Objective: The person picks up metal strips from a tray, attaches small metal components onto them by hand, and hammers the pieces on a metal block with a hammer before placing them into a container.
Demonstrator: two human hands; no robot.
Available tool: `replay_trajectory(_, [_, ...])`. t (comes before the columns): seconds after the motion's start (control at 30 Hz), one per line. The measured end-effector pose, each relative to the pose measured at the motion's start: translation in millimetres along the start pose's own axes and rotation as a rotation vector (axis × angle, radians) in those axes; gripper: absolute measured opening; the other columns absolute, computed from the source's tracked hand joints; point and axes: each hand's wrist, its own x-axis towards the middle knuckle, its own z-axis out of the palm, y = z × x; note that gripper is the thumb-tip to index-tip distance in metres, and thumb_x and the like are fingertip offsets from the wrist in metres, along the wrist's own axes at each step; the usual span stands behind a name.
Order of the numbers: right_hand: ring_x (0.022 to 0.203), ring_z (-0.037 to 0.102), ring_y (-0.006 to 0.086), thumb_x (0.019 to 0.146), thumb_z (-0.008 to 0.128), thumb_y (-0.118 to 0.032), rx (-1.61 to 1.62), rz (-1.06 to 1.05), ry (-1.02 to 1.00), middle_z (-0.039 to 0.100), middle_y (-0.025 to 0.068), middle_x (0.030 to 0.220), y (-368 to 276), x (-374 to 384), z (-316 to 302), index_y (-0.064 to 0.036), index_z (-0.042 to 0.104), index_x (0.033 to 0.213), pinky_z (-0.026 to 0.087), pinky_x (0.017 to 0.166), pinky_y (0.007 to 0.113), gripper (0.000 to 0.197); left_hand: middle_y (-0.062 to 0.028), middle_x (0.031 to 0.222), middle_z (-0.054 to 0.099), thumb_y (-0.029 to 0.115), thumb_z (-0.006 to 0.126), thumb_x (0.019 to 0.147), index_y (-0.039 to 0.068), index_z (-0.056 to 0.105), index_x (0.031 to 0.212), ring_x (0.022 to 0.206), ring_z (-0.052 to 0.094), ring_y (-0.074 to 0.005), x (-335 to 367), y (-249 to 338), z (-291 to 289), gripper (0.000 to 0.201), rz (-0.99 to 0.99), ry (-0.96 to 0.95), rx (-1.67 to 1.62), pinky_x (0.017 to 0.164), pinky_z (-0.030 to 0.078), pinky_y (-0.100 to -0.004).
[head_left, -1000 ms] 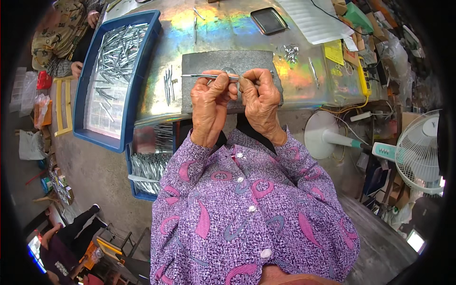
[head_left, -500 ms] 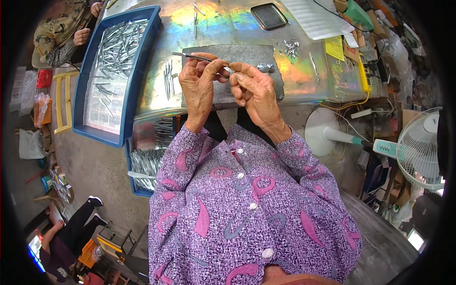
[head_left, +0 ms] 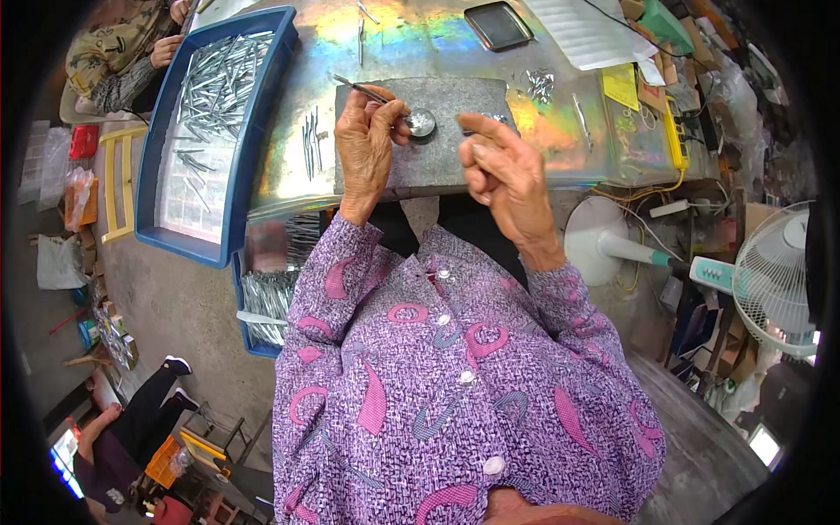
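My left hand [head_left: 369, 144] is closed around a slim dark metal strip [head_left: 354, 86], whose far end sticks out up and to the left. Right by its fingertips, a small round dark dish [head_left: 422, 123] with a shiny inside rests on the grey mat [head_left: 411, 171]. To the right, my right hand [head_left: 506, 171] is lifted over the mat with its index finger stretched out and apart from the thumb, the other fingers curled. I see nothing held in it. Several loose slim metal strips [head_left: 311, 142] lie left of the mat.
A blue tray [head_left: 229, 249] of metal strips stands at the left; another blue bin [head_left: 254, 346] sits below it. Small shiny pieces [head_left: 540, 86] and a dark tray [head_left: 497, 26] lie beyond the mat. A person's hand [head_left: 164, 51] is at far left, a fan [head_left: 779, 271] at right.
My hands have parted: the right one has drawn off to the right and slightly nearer me. The left still holds the strip, and the round dish now shows between them.
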Motion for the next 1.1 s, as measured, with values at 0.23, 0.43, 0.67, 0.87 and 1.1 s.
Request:
replay_trajectory(0.23, [0.058,0.047,0.0031,0.088,0.048,-0.005,-0.332,-0.088,0.214,0.054,0.0027,0.078,-2,-23,-43,0.0065,0.048,0.113,0.035,0.046,0.015,0.028,-0.0065,0.073,0.061,0.008,0.054,0.088,0.003,0.051,0.092,0.058,0.056,-0.0082,3,-8,-1,0.007,-0.041,-0.032,0.14,0.047,0.046,-0.0187])
replay_trajectory(0.43, [0.059,0.051,0.0075,0.088,0.052,-0.009,-0.646,-0.098,0.286,0.055,0.0032,0.074,31,-34,-70,0.0049,0.053,0.103,0.041,0.05,0.022,0.021,-0.0005,0.065,0.058,0.005,0.054,0.087,0.006,0.054,0.089,0.052,0.052,-0.0033,5,-14,1,0.002,-0.022,-0.006,0.1,0.041,0.04,-0.0168])
replay_trajectory(0.67, [0.057,0.059,0.0205,0.081,0.063,-0.02,-1.228,-0.178,0.355,0.058,0.0116,0.07,26,-37,-58,0.0011,0.054,0.089,0.047,0.054,0.032,0.024,-0.0052,0.072,0.061,0.008,0.055,0.088,0.003,0.052,0.091,0.056,0.055,-0.0069,7,-13,-2,0.007,-0.061,-0.052,0.145,0.046,0.044,-0.0187])
replay_trajectory(0.87, [0.057,0.059,0.0232,0.078,0.067,-0.026,-1.211,-0.146,0.305,0.058,0.0125,0.069,35,-37,-62,-0.001,0.052,0.085,0.047,0.054,0.035,0.03,-0.0004,0.062,0.057,0.003,0.054,0.086,0.004,0.054,0.085,0.047,0.05,-0.0031,8,-10,6,0.001,-0.011,-0.008,0.16,0.04,0.039,-0.0176])
replay_trajectory(1.1, [0.055,0.057,0.0154,0.084,0.062,-0.023,-0.873,-0.006,0.139,0.057,0.0096,0.066,41,-32,-76,0.0005,0.048,0.083,0.045,0.048,0.029,0.027,-0.0052,0.058,0.055,0.0,0.054,0.083,0.003,0.05,0.082,0.048,0.053,-0.0092,7,-8,6,0.005,0.123,-0.063,0.413,0.044,0.041,-0.0243])
